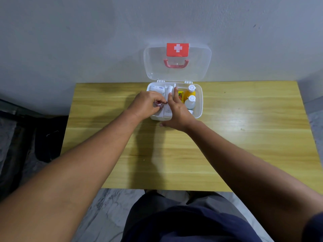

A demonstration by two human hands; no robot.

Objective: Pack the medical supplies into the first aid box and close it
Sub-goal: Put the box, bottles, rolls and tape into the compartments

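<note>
The white first aid box [199,105] stands open at the table's far edge, its clear lid [201,67] with a red cross leaning on the wall. Inside at the right are a yellow bottle [189,92], a white bottle [190,102] and a small yellow packet [180,95]. A white inner tray [166,114] fills the left side and holds a white packet [158,88]. My left hand [146,103] is over the tray with its fingers pinched on a small reddish item [158,103]. My right hand [176,112] rests flat with spread fingers on the tray's divider.
The wooden table [227,145] spreads wide around the box. A grey wall stands right behind the lid. Dark objects [45,137] lie on the floor to the left of the table. My legs are under the near edge.
</note>
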